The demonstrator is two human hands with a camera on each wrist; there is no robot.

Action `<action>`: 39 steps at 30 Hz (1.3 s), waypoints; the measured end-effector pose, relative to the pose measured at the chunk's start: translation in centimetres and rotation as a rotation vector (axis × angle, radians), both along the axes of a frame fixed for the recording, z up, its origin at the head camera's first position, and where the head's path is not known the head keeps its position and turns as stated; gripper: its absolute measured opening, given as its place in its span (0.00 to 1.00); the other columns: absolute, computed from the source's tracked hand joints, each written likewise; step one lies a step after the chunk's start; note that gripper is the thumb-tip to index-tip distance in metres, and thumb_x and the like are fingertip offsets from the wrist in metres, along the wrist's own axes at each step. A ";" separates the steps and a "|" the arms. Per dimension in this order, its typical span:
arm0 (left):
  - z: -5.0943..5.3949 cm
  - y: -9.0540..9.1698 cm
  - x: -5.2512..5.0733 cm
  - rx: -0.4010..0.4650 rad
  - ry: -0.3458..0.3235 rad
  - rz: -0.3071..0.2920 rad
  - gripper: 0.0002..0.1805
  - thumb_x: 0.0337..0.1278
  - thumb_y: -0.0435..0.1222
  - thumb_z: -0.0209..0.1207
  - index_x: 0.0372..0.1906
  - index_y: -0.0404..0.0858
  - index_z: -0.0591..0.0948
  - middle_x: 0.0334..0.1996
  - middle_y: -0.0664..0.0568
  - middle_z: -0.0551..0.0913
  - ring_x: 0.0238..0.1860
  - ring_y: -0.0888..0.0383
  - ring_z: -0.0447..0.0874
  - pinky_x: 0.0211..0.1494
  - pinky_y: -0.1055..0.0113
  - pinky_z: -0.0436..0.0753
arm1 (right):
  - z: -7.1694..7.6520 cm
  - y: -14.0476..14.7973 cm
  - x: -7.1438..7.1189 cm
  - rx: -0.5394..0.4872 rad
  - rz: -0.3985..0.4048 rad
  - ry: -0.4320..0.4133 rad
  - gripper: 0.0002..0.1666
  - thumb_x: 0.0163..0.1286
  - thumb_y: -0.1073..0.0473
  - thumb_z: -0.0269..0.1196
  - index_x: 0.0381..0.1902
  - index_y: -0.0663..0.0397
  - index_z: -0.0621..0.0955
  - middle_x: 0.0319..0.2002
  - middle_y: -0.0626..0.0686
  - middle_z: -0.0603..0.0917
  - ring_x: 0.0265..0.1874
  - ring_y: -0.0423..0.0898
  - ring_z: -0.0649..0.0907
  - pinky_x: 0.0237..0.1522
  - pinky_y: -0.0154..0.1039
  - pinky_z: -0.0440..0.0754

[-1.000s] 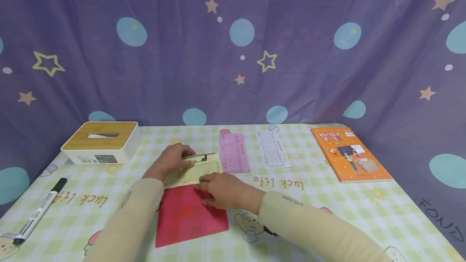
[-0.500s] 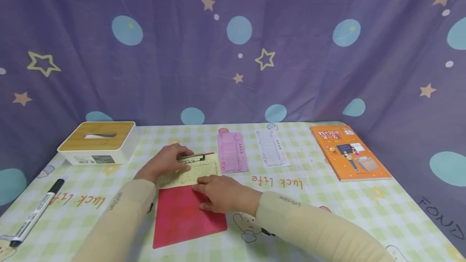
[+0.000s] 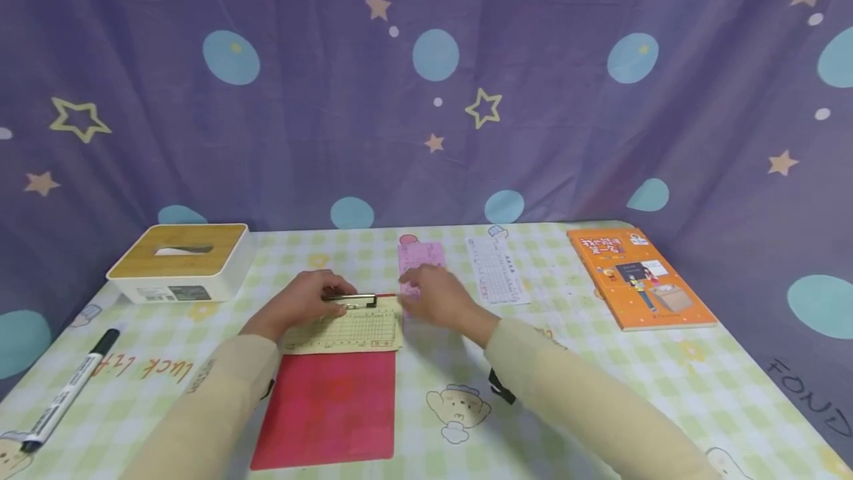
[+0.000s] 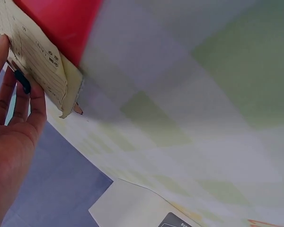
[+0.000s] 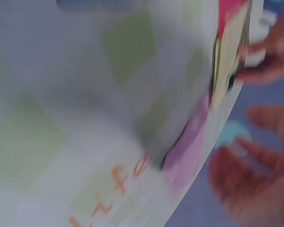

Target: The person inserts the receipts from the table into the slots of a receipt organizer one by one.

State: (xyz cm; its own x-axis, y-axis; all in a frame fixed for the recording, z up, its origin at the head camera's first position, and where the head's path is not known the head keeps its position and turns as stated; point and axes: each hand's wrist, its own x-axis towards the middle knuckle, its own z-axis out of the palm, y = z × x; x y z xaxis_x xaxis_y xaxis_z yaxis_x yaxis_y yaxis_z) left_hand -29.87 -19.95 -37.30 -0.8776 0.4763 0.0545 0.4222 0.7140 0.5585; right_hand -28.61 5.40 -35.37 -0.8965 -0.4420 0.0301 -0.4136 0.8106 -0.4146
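The red clipboard point(image 3: 326, 410) lies left of the table's point(image 3: 673, 406) middle, bare end toward the near edge, w/ yellow slips point(image 3: 340, 332) across its far end by the clip point(image 3: 353, 300). L hand point(image 3: 308, 302) pinches the clip, thumb vs. fingers; how hard can't be told. R hand point(image 3: 440, 296) is over the pink slip point(image 3: 421, 252), beside the board's clip end, toward the table's far edge; fingers loosely bent, nothing seen in them, though blur hides whether they touch the paper. Board looks thin, smooth & prob. plastic: light, fairly stiff, a bit slidey, so best steadied at the clip end or a long side. Clip's prob. sprung metal, wants a firm squeeze. Slips look v. light & floppy, easy to crease or tear; yellow ones' edges aren't quite flush, so hold them flat near the clip. Pink one's best taken by a side edge, btwn thumb & finger, w/o bunching.
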 end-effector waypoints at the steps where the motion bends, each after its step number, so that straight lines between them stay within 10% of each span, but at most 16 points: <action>1: -0.1 0.0 0.0 0.000 -0.001 0.002 0.14 0.56 0.28 0.70 0.49 0.32 0.87 0.42 0.45 0.85 0.49 0.41 0.85 0.54 0.49 0.83 | 0.1 0.4 -0.6 -0.002 -0.101 -0.009 0.24 0.71 0.53 0.67 0.58 0.62 0.82 0.52 0.59 0.85 0.52 0.55 0.83 0.56 0.49 0.80; 4: -0.4 0.0 -0.1 0.001 -0.001 0.005 0.14 0.57 0.28 0.70 0.50 0.32 0.86 0.44 0.45 0.85 0.50 0.41 0.84 0.55 0.49 0.82 | 0.3 1.4 -2.0 0.060 -0.309 -0.077 0.34 0.67 0.46 0.70 0.58 0.67 0.78 0.48 0.61 0.83 0.47 0.56 0.83 0.53 0.50 0.81; 11: -0.4 -0.1 0.1 -0.002 0.038 -0.029 0.14 0.57 0.27 0.70 0.50 0.32 0.86 0.44 0.44 0.84 0.50 0.40 0.84 0.55 0.47 0.82 | -0.6 0.8 -3.5 0.165 -0.454 -0.213 0.42 0.50 0.40 0.81 0.52 0.66 0.82 0.44 0.60 0.83 0.47 0.56 0.80 0.56 0.49 0.79; 23: -0.4 0.0 0.2 -0.007 0.066 -0.020 0.14 0.57 0.27 0.70 0.50 0.33 0.86 0.43 0.46 0.85 0.47 0.43 0.84 0.52 0.48 0.83 | 0.2 -0.3 -3.8 0.243 -0.487 -0.266 0.43 0.53 0.44 0.80 0.58 0.66 0.80 0.60 0.64 0.80 0.64 0.61 0.74 0.70 0.53 0.64; 39: -0.1 1.9 0.8 -0.080 0.054 0.115 0.14 0.55 0.37 0.73 0.46 0.35 0.87 0.38 0.48 0.84 0.41 0.49 0.82 0.50 0.49 0.81 | 0.0 -1.2 -4.8 0.144 -0.570 -0.361 0.42 0.51 0.53 0.82 0.59 0.66 0.78 0.52 0.61 0.82 0.50 0.56 0.80 0.57 0.53 0.79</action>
State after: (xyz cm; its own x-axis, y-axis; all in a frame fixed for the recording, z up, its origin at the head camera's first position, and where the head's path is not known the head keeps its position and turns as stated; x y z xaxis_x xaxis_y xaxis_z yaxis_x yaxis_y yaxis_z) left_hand -29.10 -18.02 -37.42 -0.9236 0.3770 0.0688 0.3625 0.8011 0.4763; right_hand -33.38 4.15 -35.35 -0.9331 0.1239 -0.3376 0.2370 0.9179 -0.3183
